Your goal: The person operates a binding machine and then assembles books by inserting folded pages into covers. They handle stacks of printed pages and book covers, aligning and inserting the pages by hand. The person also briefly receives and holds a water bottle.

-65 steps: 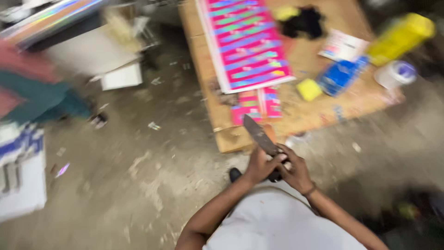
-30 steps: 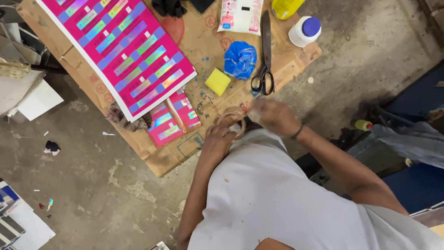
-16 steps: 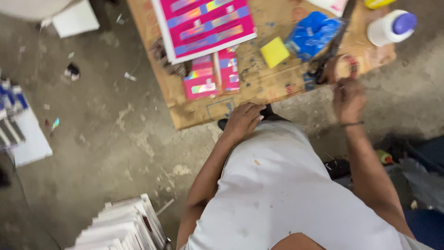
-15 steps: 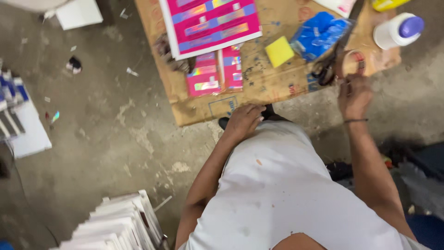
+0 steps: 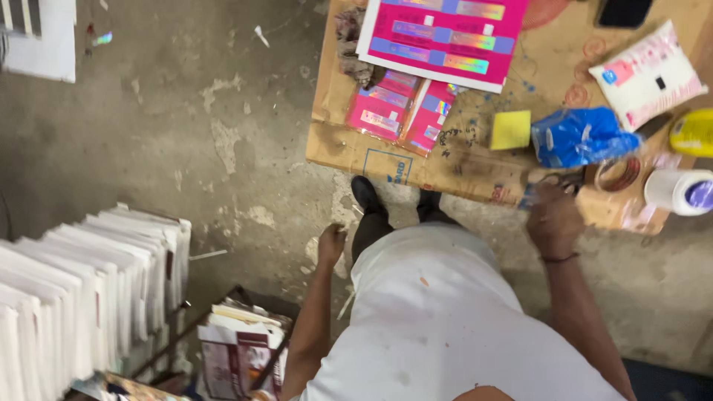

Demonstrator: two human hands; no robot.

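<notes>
My left hand (image 5: 331,245) is hanging curled and empty at seven o'clock. My right hand (image 5: 553,220) is closing over the scissors (image 5: 558,180) at the board's (image 5: 356,152) near edge, at three o'clock; I'm unable to tell how tight the grip is. They're looking stiff, light and sharp, so I'm judging the handle loops the place to hold. Beyond, a yellow sponge (image 5: 510,130) and pink sheet (image 5: 445,33) are lying on cardboard over stained concrete.

Bare floor (image 5: 223,148) lies open leftward; blue bag (image 5: 575,137) and white bottle (image 5: 679,191) crowd the right hand (image 5: 553,219).
</notes>
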